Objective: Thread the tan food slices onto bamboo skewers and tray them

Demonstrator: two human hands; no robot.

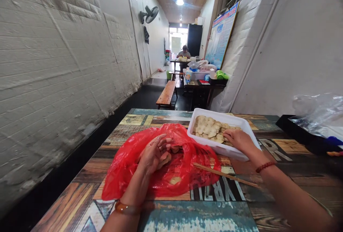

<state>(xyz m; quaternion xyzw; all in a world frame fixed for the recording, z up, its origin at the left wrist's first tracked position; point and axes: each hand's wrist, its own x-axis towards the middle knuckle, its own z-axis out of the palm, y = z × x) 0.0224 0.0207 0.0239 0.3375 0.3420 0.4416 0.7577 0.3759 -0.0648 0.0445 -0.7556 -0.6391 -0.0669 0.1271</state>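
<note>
Red bag [123, 167] below left hand [152, 155], right hand [237, 140] over tray [225, 149].

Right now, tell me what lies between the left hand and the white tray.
The crumpled red bag, a pale piece showing in it; seen in the head view.

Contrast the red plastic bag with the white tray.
The red plastic bag is thin and crumpled, while the white tray has firm, even sides. The bag spreads wider in view than the tray. The bag lies nearer the camera; the tray sits farther off, to the right. Both hold pale, flattish pieces.
</note>
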